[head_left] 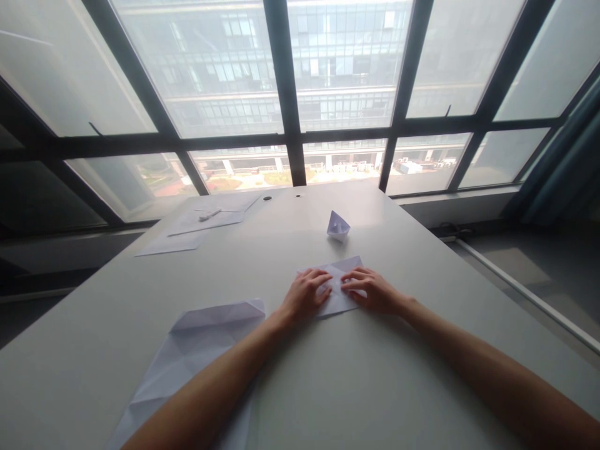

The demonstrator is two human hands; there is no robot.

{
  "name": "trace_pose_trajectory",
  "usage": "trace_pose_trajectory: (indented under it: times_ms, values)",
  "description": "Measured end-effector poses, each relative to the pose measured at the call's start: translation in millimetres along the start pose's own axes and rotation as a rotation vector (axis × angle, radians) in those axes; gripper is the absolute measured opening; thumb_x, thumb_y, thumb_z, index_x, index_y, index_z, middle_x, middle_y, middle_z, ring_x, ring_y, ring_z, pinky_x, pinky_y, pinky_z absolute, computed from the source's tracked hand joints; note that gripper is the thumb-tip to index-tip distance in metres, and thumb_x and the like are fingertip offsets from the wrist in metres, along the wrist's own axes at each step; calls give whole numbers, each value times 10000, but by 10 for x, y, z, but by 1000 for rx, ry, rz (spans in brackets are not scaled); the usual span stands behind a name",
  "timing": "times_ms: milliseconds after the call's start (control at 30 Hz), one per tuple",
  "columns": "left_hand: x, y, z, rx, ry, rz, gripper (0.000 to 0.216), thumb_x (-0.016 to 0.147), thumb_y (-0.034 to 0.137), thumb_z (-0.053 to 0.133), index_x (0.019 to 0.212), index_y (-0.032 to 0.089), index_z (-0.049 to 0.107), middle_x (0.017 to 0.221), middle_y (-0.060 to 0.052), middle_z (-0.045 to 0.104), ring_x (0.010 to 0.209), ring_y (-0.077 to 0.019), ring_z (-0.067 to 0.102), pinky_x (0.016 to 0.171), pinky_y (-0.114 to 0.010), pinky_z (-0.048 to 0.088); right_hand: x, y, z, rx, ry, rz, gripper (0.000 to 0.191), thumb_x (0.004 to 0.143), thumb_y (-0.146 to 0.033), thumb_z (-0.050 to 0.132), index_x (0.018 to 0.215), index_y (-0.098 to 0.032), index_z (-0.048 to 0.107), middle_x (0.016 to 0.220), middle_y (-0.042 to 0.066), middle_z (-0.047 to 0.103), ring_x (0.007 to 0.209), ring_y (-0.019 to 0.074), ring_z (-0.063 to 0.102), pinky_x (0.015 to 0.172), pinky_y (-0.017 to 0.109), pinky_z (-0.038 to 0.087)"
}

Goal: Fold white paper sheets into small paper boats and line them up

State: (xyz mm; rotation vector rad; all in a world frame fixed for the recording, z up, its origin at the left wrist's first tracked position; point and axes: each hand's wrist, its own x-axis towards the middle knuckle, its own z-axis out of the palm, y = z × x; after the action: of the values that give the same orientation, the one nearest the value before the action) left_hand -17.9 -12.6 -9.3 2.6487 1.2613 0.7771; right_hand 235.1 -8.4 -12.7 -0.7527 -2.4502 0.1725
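Creased sheet (pixel 192 344) cut off below, partly behind left forearm (pixel 222 387); hands (pixel 307 290) spread on folded paper (pixel 339 302), partly hiding it

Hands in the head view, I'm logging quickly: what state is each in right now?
Left hand: open, slightly curled, on the folded paper.
Right hand: open, slightly curled, on the same paper.
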Motion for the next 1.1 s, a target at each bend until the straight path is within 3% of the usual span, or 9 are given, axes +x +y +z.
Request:
trace_pose_trajectory:
  times_ms: [167,633,800,1100]
  values:
    - [-15,-42,58,23,-99,87,410,936,292,583,1344,255,606,1399,-58,596,1325,-258,516,1128,-425,415,6,-27,-15,45,1,-23,231,888,-146,629,1031,-286,744,1115,46,727,1019,226,633,889,382,533]
    - [-22,-67,40,23,-139,116,372,963,315,551,1327,274,614,1433,-45,567,1361,-245,487,1154,-419,403,-10,65,74,210,89,39,206,893,-125,618,1011,-244,738,1050,71,733,996,219,644,888,380,546]
    - [-24,-47,30,30,-156,95,380,945,326,572,1317,272,625,1531,-59,451,1441,-291,369,1169,-469,371,-8,97,81,176,198,86,190,910,-140,598,1003,-224,741,1023,96,725,967,224,651,859,391,555]
    - [-18,-13,7,6,-187,83,384,944,311,566,1325,270,597,1529,-56,457,1436,-272,383,1189,-488,323,-2,83,59,163,198,89,168,942,-191,582,998,-221,737,1010,100,724,957,229,650,854,400,557]
